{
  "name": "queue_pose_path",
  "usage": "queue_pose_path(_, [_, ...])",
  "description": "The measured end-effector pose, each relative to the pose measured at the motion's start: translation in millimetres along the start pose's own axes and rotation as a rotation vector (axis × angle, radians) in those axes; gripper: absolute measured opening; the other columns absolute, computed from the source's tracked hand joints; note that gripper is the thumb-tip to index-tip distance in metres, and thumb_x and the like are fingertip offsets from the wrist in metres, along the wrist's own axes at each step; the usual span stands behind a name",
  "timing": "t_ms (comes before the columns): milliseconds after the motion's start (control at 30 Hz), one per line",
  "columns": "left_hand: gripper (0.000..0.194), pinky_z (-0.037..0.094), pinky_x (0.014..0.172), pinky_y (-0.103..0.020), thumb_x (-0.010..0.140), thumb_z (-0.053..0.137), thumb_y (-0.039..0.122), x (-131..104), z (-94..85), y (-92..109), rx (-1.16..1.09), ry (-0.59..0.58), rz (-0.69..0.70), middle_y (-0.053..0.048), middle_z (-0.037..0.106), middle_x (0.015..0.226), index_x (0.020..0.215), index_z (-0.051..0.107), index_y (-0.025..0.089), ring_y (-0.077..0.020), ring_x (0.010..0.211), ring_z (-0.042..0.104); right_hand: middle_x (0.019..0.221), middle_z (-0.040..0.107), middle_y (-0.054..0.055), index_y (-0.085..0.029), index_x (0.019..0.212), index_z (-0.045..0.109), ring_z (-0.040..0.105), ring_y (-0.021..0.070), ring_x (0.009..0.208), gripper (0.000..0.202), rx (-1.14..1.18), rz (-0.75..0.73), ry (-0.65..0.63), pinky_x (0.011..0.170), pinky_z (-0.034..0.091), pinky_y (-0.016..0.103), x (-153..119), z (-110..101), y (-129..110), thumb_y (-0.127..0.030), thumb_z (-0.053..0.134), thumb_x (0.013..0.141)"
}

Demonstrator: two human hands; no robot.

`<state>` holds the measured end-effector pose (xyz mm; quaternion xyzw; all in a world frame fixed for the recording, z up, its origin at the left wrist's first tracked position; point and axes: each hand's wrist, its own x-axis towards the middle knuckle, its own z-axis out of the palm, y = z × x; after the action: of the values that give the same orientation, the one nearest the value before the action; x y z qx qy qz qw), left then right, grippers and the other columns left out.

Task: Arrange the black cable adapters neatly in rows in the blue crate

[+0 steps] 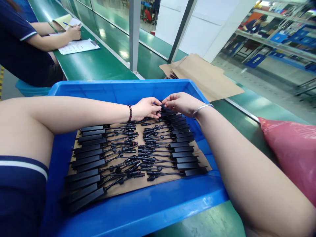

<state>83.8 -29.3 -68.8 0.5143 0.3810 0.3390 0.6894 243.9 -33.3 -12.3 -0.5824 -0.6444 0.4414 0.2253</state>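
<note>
A blue bin holds two columns of flat black modules with cables, lying on brown paper. The cable ends face the middle. At the bin's far side, my left hand has its fingers bent around a small dark part, with the fingertips close to my right hand. My right hand pinches at the same spot, above the far end of the right column of modules. The part between the fingertips is too small and dark to make out.
Brown paper sheets lie beyond the bin at the right. A pink plastic bag is at the right edge. At the back left a person writes beside a clipboard on the green table. A grey post stands behind the bin.
</note>
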Motion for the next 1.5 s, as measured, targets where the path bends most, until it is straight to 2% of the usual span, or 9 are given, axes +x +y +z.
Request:
queue_pose_path(367, [0.005,0.051,0.063,-0.026,0.076,0.059,0.013,0,0.2,-1,-0.007,0.027,-0.044,-0.002,0.057,0.069,0.077,0.055,0.011,-0.0078,0.056,0.057,0.060,0.057,0.002,-0.013,0.068,0.059,0.046,0.0085,0.052,0.006,-0.383,-0.075,-0.027,0.049,0.034,0.020,5,5,2,-0.019,0.058,0.069])
queue_pose_path(533, [0.005,0.047,0.060,-0.021,0.073,0.060,0.009,4,-0.8,-1,-0.013,0.019,-0.043,-0.002,0.057,0.069,0.077,0.058,0.009,-0.0071,0.058,0.057,0.053,0.053,0.004,-0.015,0.051,0.051,0.046,0.0125,0.052,0.017,-0.505,-0.002,-0.043,0.051,0.034,0.026,8,10,-2,-0.014,0.052,0.069])
queue_pose_path(700, [0.006,0.044,0.056,-0.017,0.072,0.059,0.006,4,0.0,-2,0.008,0.015,0.043,-0.002,0.057,0.068,0.077,0.058,0.008,-0.0059,0.058,0.056,0.055,0.054,0.008,-0.018,0.048,0.048,0.052,0.0174,0.058,0.022,-0.277,0.170,-0.023,0.055,0.037,0.030,9,14,3,-0.014,0.054,0.069])
queue_pose_path(933, [0.011,0.047,0.058,-0.022,0.075,0.059,0.016,3,-1.2,-5,0.057,0.046,0.090,-0.004,0.060,0.068,0.084,0.061,0.010,-0.0074,0.057,0.056,0.062,0.059,0.006,-0.016,0.053,0.055,0.055,0.0133,0.058,0.021,0.236,0.304,-0.026,0.061,0.045,0.029,6,12,8,-0.008,0.053,0.071])
queue_pose_path(1067, [0.010,0.048,0.060,-0.024,0.074,0.060,0.018,4,-0.5,-3,0.117,0.059,0.101,-0.003,0.059,0.068,0.079,0.058,0.010,-0.0078,0.056,0.057,0.062,0.060,0.005,-0.015,0.056,0.058,0.058,0.0142,0.061,0.017,0.297,0.311,-0.033,0.064,0.049,0.029,2,7,8,0.000,0.060,0.064])
queue_pose_path(1167, [0.011,0.048,0.061,-0.025,0.073,0.057,0.016,3,-2.2,10,0.326,0.022,0.053,-0.003,0.059,0.071,0.082,0.055,0.012,-0.0094,0.058,0.058,0.064,0.062,0.005,-0.014,0.061,0.059,0.059,0.0135,0.061,0.022,0.267,0.285,-0.016,0.062,0.051,0.026,-1,3,8,0.008,0.058,0.060])
queue_pose_path(1267, [0.021,0.044,0.061,-0.023,0.065,0.059,0.013,0,-6.9,28,0.829,-0.077,0.088,-0.001,0.061,0.070,0.086,0.058,0.014,-0.0107,0.060,0.057,0.062,0.062,0.005,-0.013,0.063,0.059,0.058,0.0122,0.058,0.021,0.234,0.255,0.013,0.058,0.051,0.024,-1,1,7,0.007,0.059,0.063])
queue_pose_path(1400, [0.013,0.038,0.064,-0.020,0.061,0.059,0.019,-10,-8.7,39,1.409,-0.359,0.287,0.001,0.063,0.072,0.072,0.066,0.018,-0.0107,0.067,0.054,0.063,0.063,0.005,-0.014,0.064,0.059,0.053,0.0086,0.051,0.012,0.150,0.235,0.007,0.051,0.048,0.021,0,0,3,-0.003,0.062,0.069])
queue_pose_path(1500, [0.014,0.035,0.060,-0.021,0.065,0.058,0.028,-21,-3.9,29,1.607,-0.523,0.281,-0.001,0.062,0.067,0.068,0.066,0.018,-0.0120,0.064,0.052,0.065,0.063,0.005,-0.015,0.065,0.059,0.049,0.0071,0.047,0.009,0.097,0.229,0.001,0.049,0.045,0.021,-1,1,0,-0.012,0.063,0.072])
